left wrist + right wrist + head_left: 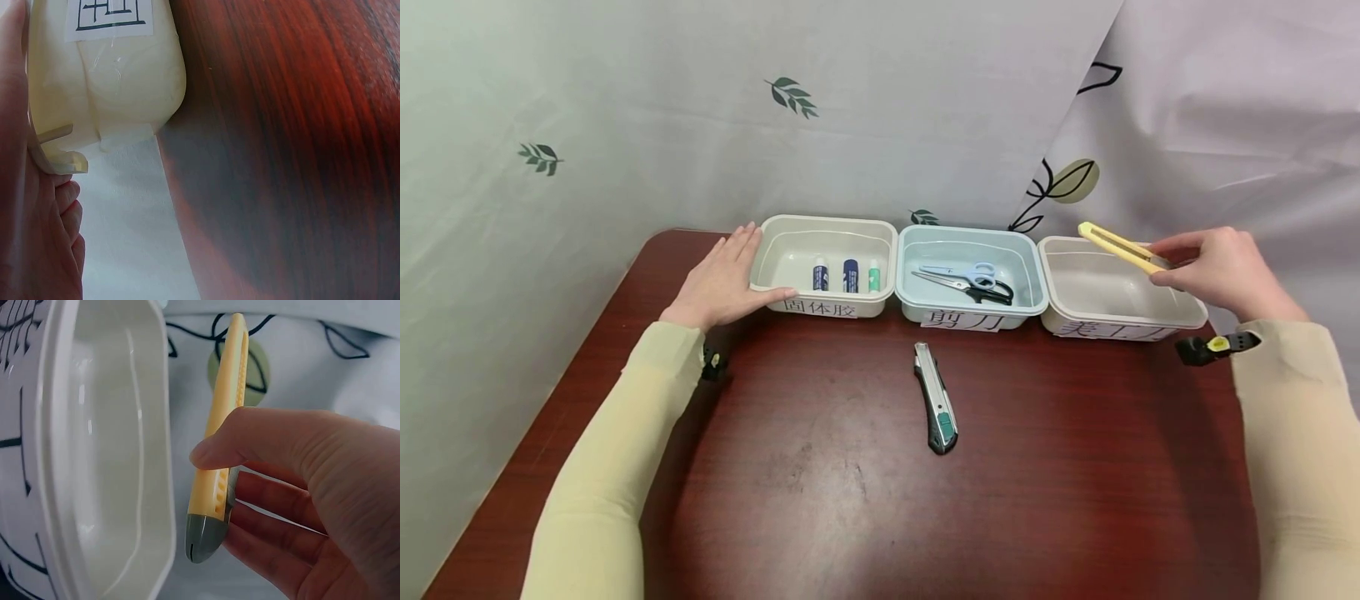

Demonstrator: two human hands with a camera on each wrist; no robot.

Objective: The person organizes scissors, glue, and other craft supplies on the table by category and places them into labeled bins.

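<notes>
Yellow cutter (1116,247) pinched above right bin rim (1195,318)

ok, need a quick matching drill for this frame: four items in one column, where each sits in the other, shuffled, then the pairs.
Items
1. yellow utility knife
2. silver utility knife
3. scissors
4. glue sticks

Places
A. blue middle bin
B. bare table
C. left cream bin
D. pinched in the right hand

Pairs: 1-D, 2-B, 3-A, 4-C
</notes>
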